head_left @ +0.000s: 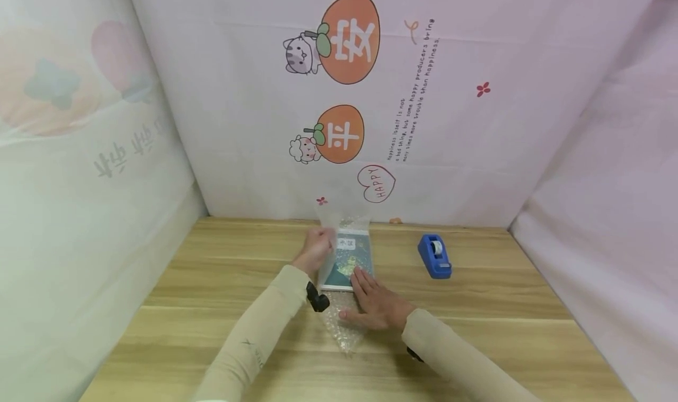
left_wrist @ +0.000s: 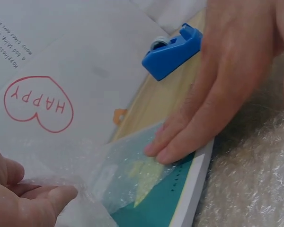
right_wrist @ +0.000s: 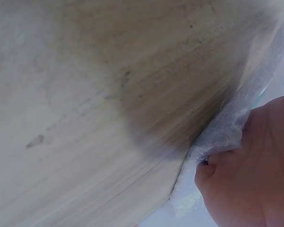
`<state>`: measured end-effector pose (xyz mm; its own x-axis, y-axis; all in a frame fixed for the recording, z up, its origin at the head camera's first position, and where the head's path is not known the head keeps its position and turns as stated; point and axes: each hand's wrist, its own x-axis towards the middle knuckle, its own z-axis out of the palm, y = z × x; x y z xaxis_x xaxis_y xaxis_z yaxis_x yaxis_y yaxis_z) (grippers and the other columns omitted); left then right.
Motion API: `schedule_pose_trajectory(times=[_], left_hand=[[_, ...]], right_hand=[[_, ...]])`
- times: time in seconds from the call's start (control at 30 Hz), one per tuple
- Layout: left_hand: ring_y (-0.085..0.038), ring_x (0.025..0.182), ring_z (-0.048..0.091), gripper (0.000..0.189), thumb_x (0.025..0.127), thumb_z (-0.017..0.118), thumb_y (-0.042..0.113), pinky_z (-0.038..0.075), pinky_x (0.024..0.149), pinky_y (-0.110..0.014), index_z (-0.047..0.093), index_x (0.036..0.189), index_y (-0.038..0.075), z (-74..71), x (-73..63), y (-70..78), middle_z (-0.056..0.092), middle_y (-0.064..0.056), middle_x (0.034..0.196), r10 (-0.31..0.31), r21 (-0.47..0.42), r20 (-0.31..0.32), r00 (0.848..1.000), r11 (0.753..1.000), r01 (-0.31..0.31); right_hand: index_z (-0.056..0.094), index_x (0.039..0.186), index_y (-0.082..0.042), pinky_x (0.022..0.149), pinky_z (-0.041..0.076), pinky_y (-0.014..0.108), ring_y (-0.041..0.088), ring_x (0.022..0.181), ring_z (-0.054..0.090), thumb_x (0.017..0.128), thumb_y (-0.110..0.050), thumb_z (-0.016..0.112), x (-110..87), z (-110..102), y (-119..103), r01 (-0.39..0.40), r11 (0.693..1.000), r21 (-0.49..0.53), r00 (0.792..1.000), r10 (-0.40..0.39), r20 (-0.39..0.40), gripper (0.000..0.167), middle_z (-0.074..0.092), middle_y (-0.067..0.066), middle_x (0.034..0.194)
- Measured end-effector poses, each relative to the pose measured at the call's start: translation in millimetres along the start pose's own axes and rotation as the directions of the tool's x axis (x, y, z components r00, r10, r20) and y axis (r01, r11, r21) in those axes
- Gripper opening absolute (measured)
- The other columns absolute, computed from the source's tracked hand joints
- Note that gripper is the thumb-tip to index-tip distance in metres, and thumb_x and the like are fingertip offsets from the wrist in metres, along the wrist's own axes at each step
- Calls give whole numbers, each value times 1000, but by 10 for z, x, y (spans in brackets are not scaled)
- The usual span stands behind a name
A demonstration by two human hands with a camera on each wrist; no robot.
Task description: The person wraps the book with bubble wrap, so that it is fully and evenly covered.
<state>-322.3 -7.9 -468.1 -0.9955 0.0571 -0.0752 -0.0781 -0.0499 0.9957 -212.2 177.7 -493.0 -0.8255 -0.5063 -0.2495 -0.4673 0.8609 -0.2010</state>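
A teal book [head_left: 360, 250] with a yellow design and a white label lies on a sheet of bubble wrap [head_left: 341, 328], which sticks out past its near and far ends. My left hand [head_left: 316, 249], at the book's left side, pinches an edge of the wrap; the left wrist view shows thumb and fingertips on the clear film, part of it lying over the cover. With fingers extended, my right hand [head_left: 378, 306] presses on the book's near right corner, its thumb over the wrap in front. In the right wrist view, crumpled wrap [right_wrist: 220, 135] borders the right hand [right_wrist: 253, 170].
A blue tape dispenser [head_left: 435, 258] with a roll of tape stands to the right of the book. The wooden table [head_left: 238, 255] is bounded by printed cloth [head_left: 254, 155] at the back and plain-looking cloth on the right side.
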Motion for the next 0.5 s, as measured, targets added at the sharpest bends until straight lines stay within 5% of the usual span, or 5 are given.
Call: schedule_pose_trajectory(times=[0.23,0.5], left_hand=[[-12,64,43,34,108,46,9,39,58,-24,48,75,6,103,-27,-81,43,3,66,40,158,2,999,987,-40],[-13,53,30,48,109,45,9,31,51,-27,35,63,13,191,35,-235,32,4,57,25,155,-24,999,988,-21]], right_hand=[[11,169,0,135,20,50,37,167,4,102,-77,37,-8,-41,-12,-4,1000,11,1000,4,13,105,1,20,178],[10,170,-4,135,22,49,34,167,3,100,-81,36,-25,-65,-39,-30,999,-14,999,31,43,107,-1,17,179]])
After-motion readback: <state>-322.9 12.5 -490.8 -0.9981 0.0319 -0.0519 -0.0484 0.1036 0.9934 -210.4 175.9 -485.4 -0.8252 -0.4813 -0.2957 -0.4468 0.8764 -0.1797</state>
